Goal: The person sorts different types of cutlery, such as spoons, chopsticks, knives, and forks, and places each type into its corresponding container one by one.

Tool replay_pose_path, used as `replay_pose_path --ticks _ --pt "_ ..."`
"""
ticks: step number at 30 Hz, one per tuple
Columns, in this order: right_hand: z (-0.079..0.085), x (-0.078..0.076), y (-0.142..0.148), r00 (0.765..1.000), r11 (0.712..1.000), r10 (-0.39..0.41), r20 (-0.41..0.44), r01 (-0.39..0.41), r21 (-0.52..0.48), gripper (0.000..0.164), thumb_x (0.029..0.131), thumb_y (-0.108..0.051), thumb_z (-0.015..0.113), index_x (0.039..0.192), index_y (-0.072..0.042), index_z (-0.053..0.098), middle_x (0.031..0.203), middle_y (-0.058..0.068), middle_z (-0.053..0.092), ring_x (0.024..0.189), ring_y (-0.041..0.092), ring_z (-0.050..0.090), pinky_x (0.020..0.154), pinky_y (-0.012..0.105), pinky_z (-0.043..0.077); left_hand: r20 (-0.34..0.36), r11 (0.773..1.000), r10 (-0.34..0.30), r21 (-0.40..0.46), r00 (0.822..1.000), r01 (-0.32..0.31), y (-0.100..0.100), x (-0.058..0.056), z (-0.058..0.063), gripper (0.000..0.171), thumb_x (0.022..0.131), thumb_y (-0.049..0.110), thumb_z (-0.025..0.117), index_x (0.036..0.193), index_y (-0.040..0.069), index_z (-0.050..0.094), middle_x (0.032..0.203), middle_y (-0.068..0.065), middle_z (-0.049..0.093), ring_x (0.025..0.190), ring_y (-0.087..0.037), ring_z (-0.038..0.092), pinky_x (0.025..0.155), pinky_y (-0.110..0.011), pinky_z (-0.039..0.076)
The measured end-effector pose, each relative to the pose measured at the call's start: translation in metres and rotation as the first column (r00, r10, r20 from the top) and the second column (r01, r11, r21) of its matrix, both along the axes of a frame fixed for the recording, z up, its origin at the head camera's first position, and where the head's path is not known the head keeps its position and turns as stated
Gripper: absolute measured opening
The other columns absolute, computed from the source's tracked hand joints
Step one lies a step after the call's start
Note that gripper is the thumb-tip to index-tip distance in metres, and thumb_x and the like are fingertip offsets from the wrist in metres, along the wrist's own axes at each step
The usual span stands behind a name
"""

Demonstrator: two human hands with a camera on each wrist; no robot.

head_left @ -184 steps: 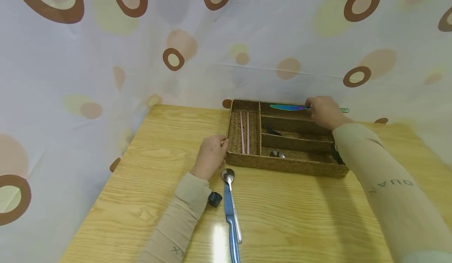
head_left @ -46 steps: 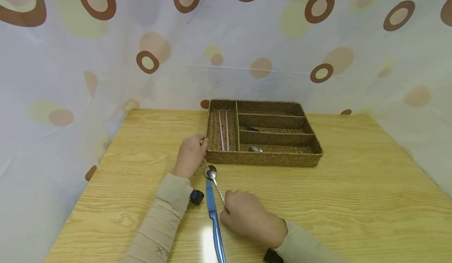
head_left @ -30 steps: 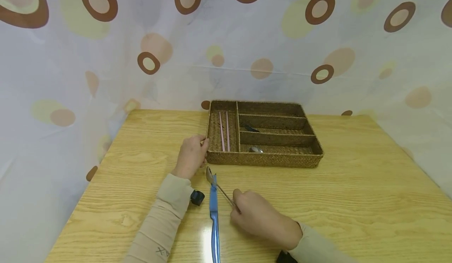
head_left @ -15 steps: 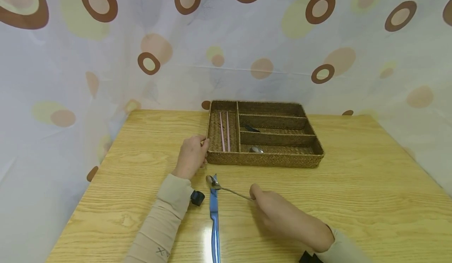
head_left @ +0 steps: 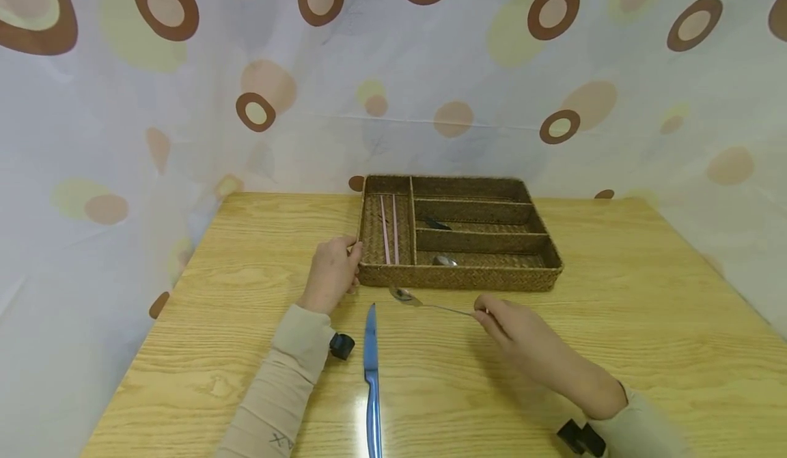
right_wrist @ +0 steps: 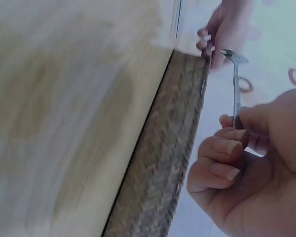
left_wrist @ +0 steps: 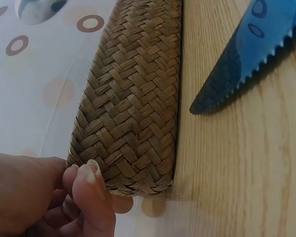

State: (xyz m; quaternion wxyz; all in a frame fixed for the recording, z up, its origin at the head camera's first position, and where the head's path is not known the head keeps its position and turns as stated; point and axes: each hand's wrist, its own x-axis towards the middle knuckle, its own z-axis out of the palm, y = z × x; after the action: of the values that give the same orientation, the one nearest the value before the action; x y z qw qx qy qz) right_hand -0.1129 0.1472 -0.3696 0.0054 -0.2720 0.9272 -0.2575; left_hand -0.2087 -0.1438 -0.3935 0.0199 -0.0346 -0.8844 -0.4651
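A woven cutlery tray [head_left: 461,278] lies at the back of the table. My left hand [head_left: 330,272] pinches its front left corner between thumb and fingers, as the left wrist view shows. To the right, my right hand [head_left: 531,342] holds a metal spoon [head_left: 404,297] by the handle end. The spoon is raised off the table in front of the tray, its bowl pointing left. A blue serrated knife [head_left: 371,362] lies lengthwise on the table, its tip toward the tray; the same blade [left_wrist: 251,54] shows close in the left wrist view.
Pink chopsticks [head_left: 396,232] lie in the tray's left compartment. In the middle compartment a dark utensil [head_left: 438,223] is partly hidden; another spoon [head_left: 445,261] sits in the front one. A patterned cloth [head_left: 455,55] hangs behind the wooden table [head_left: 277,239].
My right hand, earlier holding a rainbow-coloured knife over the back compartment, has since lifted the spoon off the blue knife and carried it right and toward the tray. My left hand stays at the corner.
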Motion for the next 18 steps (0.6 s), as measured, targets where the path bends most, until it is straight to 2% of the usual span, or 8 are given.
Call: replay_pose_path --ticks 5,11,18 --pt "0.007 -0.011 0.014 0.995 0.999 -0.016 -0.097 0.011 -0.052 0.011 0.098 -0.016 0.044 0.097 -0.018 0.055 0.075 -0.006 0.051 0.060 0.008 0.043 0.053 0.025 0.040 0.006 1.000 -0.001 0.002 1.000 0.001 -0.001 0.001 0.000 0.040 0.099 0.028 0.042 0.131 0.003 0.045 0.060 -0.011 0.059 0.045 -0.019 0.056 0.041 -0.032 0.050" --pt "0.010 -0.030 0.025 0.967 0.998 -0.009 -0.255 -0.008 -0.067 0.009 0.095 -0.011 0.049 0.099 -0.014 0.057 0.083 -0.005 0.054 0.065 0.007 0.045 0.053 0.026 0.042 0.003 1.000 0.000 -0.015 1.000 0.000 -0.001 0.001 -0.001 0.040 0.100 0.028 0.042 0.131 0.004 0.046 0.057 -0.009 0.058 0.043 -0.018 0.055 0.039 -0.031 0.049" --pt "0.016 -0.055 0.042 0.952 0.999 -0.033 -0.305 0.025 -0.033 0.008 0.092 -0.006 0.053 0.098 -0.009 0.058 0.078 0.000 0.051 0.062 0.010 0.041 0.051 0.028 0.040 -0.007 1.000 -0.001 -0.015 1.000 0.001 0.000 0.000 0.000 0.039 0.099 0.027 0.042 0.130 0.003 0.046 0.056 -0.009 0.057 0.043 -0.019 0.054 0.039 -0.030 0.048"
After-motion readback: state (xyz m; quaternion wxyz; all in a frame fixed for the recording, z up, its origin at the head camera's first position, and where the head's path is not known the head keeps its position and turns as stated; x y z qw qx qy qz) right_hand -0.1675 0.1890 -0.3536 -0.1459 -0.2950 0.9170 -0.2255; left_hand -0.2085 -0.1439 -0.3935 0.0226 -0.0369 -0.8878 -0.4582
